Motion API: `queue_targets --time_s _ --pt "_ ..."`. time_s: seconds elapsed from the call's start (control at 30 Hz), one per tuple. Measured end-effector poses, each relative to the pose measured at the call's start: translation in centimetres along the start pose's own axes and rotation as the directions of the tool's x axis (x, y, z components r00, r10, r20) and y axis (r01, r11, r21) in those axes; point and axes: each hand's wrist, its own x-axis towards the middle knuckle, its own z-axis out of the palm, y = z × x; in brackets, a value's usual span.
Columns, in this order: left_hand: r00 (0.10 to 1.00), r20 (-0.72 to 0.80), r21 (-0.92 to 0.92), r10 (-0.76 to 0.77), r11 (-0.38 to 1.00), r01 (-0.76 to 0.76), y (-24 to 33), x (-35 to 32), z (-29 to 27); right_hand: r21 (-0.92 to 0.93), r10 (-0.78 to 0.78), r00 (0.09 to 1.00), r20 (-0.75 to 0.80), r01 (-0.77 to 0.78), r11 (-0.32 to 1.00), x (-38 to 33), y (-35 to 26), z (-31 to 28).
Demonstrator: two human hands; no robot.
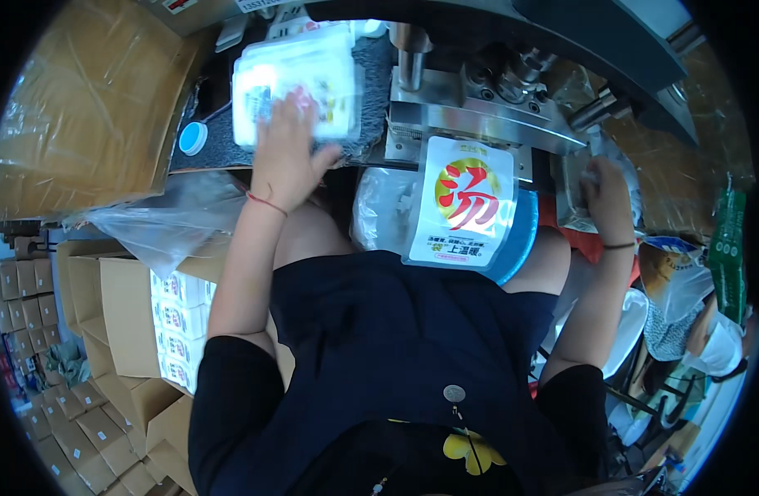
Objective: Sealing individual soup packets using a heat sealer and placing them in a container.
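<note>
My left hand [288, 149] lies with its fingers stretched out and thumb apart on a stack of white printed plastic pouches [338, 107]. The stack rests on a dark grey fuzzy mat. On the right, my right hand [609, 198] is at a clear plastic container or bag [573, 198], its fingers curled in; what they hold is too small to make out. Between my hands, a white pouch with large red lettering and a yellow-green circle [470, 202] lies over a round blue-rimmed basin [518, 240] at my lap, below the metal press [487, 116].
A blue-and-white round cap [193, 139] sits left of the stack. Big cardboard boxes [82, 107] stand at the left; an open carton [127, 306] below holds white printed packs [179, 318]. Steel posts [411, 66] of the press rise ahead. Bags [677, 273] crowd the right.
</note>
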Motion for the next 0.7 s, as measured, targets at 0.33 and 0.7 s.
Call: queue_targets --time_s 0.33,0.7 --pt "0.983 0.114 -0.797 -0.142 0.577 0.175 5.8 -3.8 -4.5 0.578 -0.342 0.936 -0.081 0.323 0.749 -3.8 -14.2 -2.3" --pt "0.922 0.386 -0.918 0.015 -0.096 0.386 12.5 -3.8 -5.8 0.83 -0.123 0.981 -0.151 0.193 0.523 -1.7 -16.8 -4.0"
